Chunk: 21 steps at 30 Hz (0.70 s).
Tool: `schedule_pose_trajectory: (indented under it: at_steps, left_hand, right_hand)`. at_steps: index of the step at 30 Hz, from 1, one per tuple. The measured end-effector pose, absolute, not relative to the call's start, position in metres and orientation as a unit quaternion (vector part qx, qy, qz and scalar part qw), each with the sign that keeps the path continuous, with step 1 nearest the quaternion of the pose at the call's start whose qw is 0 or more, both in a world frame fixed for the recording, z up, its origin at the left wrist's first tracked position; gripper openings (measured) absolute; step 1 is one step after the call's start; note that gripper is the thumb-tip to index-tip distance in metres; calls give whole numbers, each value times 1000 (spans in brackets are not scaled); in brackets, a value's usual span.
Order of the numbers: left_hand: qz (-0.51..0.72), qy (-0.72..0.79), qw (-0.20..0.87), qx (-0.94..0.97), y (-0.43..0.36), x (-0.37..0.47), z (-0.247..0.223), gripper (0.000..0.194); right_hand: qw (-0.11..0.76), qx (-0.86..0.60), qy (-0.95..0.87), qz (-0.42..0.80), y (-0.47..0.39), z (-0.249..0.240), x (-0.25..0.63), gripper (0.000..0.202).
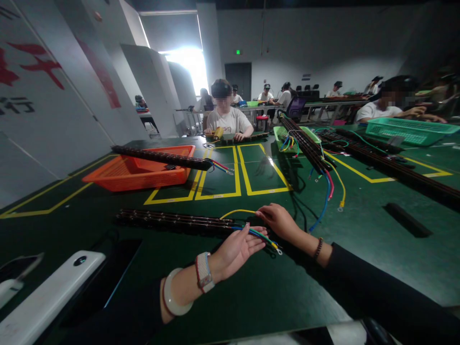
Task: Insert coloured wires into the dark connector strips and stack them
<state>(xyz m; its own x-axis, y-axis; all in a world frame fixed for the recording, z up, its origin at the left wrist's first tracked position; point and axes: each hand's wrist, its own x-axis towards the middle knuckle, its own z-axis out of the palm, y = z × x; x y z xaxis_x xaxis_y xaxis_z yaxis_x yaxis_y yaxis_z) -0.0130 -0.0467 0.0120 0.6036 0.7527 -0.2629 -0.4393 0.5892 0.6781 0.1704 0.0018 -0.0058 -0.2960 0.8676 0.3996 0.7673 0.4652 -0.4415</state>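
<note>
A dark strip assembly point(172, 219) lies on the table in front of me, with coloured wires coming out of its right end. My left hand point(235, 249) is palm up at that end, its fingers straight. Green and blue wires point(259, 235) run between its thumb and fingers, ending in a metal ring terminal point(279, 251). Just to the right, my right hand point(279, 221) has its fingertips pinched on the yellow wire point(239, 211), which arches away from the other wires. How the fingers close on the yellow wire is partly hidden.
An orange basket point(143, 181) has another strip assembly point(161, 157) across it. More strips point(304, 141) with loose wires rest on a green basket point(278, 139). Phones point(53, 292) lie at the lower left, a black bar point(406, 219) at right. A co-worker point(228, 117) sits opposite.
</note>
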Motion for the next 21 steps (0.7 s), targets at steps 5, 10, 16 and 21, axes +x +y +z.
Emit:
schedule_pose_trajectory:
  at_steps: [5,10,16,21]
  left_hand:
    - [349,279,851,278,-47,-13,13,30]
    - [345,277,852,279,-46,-13,13,32]
    - [340,270,861,264,-44,-13,13,38]
    - [330,269,873,239,-41,-14,11,41]
  right_hand:
    - [294,-476,-828,40,9,-13,170,23]
    - [356,-456,-812,82,10,-16,171,18]
    - [370,-449,-805,119,-4,0,169,18]
    - [374,-437,-803,153,-15,6,173,27]
